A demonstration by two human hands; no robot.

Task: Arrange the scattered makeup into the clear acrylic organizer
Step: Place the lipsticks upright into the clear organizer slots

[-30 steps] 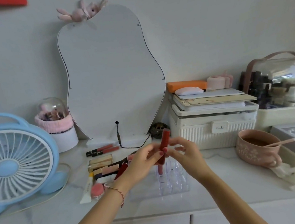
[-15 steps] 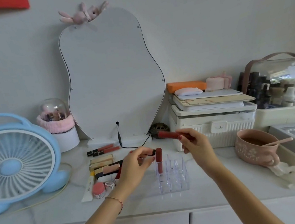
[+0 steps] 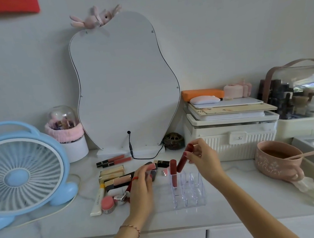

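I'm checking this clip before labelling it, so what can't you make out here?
Head view only:
- Left hand covers part of the makeup pile; what it grips is unclear.
- Tube labels are too small to read.
- Clear organizer: walls nearly invisible, so which slot the right hand's red tube targets is uncertain.

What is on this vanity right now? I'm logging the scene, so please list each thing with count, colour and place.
acrylic organizer: one, clear, front centre
standing lip tube: one, dark red, organizer's back-left slot
held lip tube: one, dark red, tilted above organizer
loose makeup pile: several, pink, gold, black, left of organizer
mirror: one, white, back centre
fan: one, blue, far left
cup: one, pink, right
left hand: reaching into pile
right hand: pinching held lip tube
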